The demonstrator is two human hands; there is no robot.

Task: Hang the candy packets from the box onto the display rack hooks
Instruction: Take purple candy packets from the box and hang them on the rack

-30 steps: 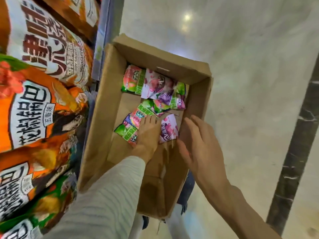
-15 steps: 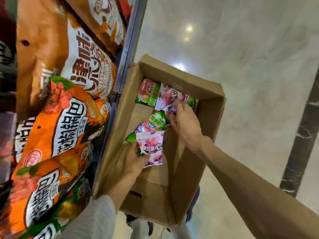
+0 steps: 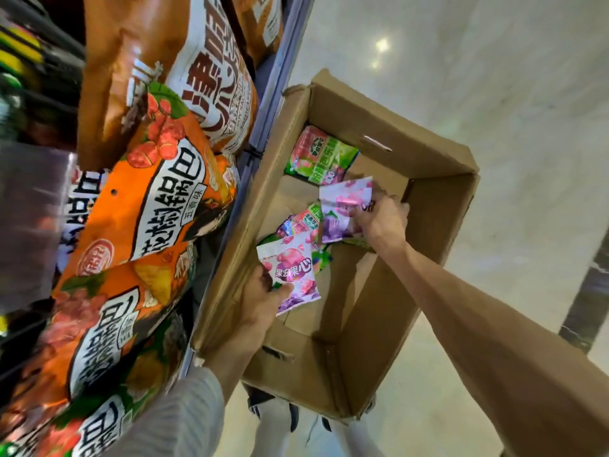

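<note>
Since the frame 0.5 s earlier, our right hand has closed on a pink-and-purple packet and raised it off the pile; before, the fingers only rested on the packets at the far end of the box. Our left hand keeps its hold on the same white-and-pink packet, at much the same place over the near half of the box.

Current state:

1. Left hand: thumb and fingers pinch the lower left corner of the white-and-pink packet. The packet is tilted, printed face up, above the box floor.
2. Right hand: fingers curled round the right edge of the pink-and-purple packet, which is creased and lifted over the pile.
3. Cardboard box: open at the top, standing on the pale polished floor just beside the rack.
4. Remaining packets: 1 green packet lies in the far left corner of the box; a small loose pile lies mid-box, between the 2 hands. We cannot count the pile.
5. Display rack: large orange snack bags hang in overlapping rows to the left, against the grey upright.
</note>
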